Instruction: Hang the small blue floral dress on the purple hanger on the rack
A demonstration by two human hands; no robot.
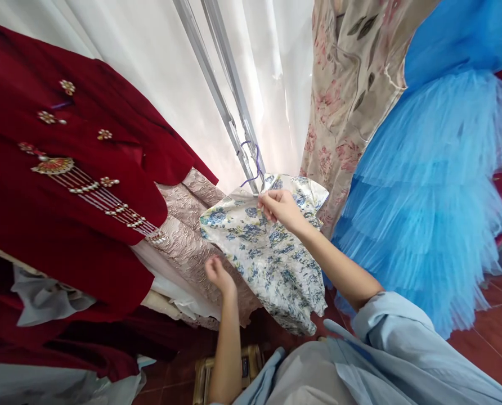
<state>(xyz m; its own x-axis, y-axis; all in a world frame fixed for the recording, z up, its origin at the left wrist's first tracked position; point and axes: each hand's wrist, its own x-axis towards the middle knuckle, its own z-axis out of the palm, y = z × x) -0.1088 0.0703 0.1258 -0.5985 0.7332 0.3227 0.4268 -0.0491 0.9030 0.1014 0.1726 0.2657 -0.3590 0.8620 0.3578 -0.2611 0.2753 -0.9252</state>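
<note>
A white dress with blue and yellow flowers [272, 264] hangs from a purple hanger [258, 160], whose hook is at a grey metal post [223, 84]. At the neckline, my right hand [279, 207] pinches the cloth between thumb and fingers. My left hand [218, 274] is lower, off the dress's left side, in front of a pale pink textured garment [183, 225]. Its fingers are curled in, and nothing shows in them. The dress's hem hangs free above the floor.
A dark red jacket with pearl brooches [120, 152] hangs on the left. Blue tiered tulle [420, 202] and a beige floral garment [331, 107] hang on the right. White curtain [145, 67] covers the back. Below, a gold-coloured case [202, 377] stands on red tiles [493, 332].
</note>
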